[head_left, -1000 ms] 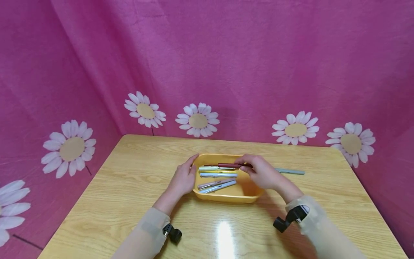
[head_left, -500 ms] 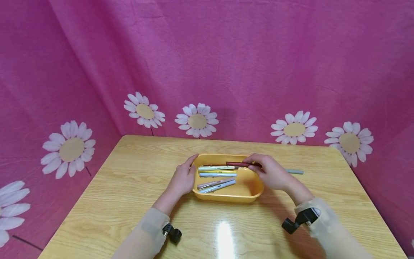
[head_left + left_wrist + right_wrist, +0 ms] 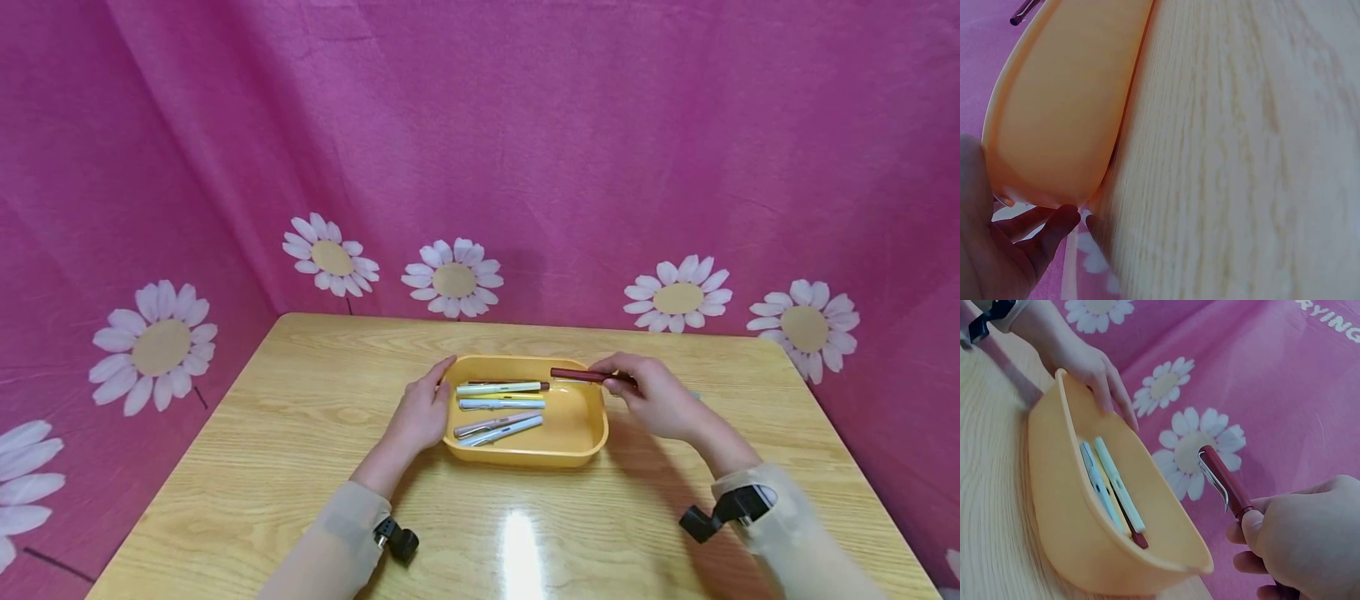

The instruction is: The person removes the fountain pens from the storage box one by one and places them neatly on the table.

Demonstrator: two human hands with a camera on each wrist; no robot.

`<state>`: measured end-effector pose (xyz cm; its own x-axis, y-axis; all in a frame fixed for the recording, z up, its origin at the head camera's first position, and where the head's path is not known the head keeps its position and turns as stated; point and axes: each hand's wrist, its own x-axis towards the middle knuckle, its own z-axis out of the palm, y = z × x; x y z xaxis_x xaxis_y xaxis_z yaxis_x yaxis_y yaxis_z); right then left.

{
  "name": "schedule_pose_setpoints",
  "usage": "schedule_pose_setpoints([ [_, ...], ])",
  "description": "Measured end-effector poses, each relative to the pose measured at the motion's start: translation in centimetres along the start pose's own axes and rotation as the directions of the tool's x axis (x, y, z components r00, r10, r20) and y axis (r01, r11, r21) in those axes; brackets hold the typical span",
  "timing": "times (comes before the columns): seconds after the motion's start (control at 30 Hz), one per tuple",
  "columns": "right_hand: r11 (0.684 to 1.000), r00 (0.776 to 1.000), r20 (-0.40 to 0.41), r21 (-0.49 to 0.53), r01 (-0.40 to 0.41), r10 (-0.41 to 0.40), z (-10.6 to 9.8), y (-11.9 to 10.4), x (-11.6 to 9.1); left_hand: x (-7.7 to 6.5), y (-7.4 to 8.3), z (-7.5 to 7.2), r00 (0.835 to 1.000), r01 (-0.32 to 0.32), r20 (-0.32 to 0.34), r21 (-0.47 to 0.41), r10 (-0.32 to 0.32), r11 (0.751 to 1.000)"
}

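Observation:
My right hand (image 3: 651,396) pinches a dark red pen (image 3: 576,375) with a silver clip, held above the right end of a yellow-orange plastic bin (image 3: 525,457). Its clip end points left over the bin. The left hand (image 3: 420,410) grips the bin's left end; the left wrist view has its fingertips (image 3: 1063,222) against the outer wall. Inside the bin lie several pens: a pale green pen (image 3: 498,387), a yellow one beside it, a light blue pen (image 3: 501,404), a pinkish pen (image 3: 495,423), another light blue pen (image 3: 501,432), and a dark red one partly hidden.
A teal pen (image 3: 696,394) lies on the wooden table (image 3: 315,367) behind the right hand, mostly covered by it. A pink curtain (image 3: 480,150) with white daisies surrounds the table's back and sides.
The right hand has moved right and slightly up with the dark red pen, from over the pens to the bin's right end, covering more of the teal pen. The left hand stays put.

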<state>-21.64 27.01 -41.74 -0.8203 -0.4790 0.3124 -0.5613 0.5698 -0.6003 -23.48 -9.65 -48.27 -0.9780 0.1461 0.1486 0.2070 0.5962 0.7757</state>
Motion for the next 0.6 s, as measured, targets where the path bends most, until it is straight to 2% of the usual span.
schedule_pose_setpoints([
  [0.27,1.000,0.999,-0.048,0.027,-0.008,0.009,-0.9,1.6,-1.4,-0.2,0.0,0.1,1.000,0.000,0.001,0.008,0.000,1.000],
  [0.6,1.000,0.998,-0.066,-0.004,-0.020,0.019,-1.8,2.9,-2.6,-0.1,0.2,0.0,1.000,0.018,0.004,0.006,-0.018,1.000],
])
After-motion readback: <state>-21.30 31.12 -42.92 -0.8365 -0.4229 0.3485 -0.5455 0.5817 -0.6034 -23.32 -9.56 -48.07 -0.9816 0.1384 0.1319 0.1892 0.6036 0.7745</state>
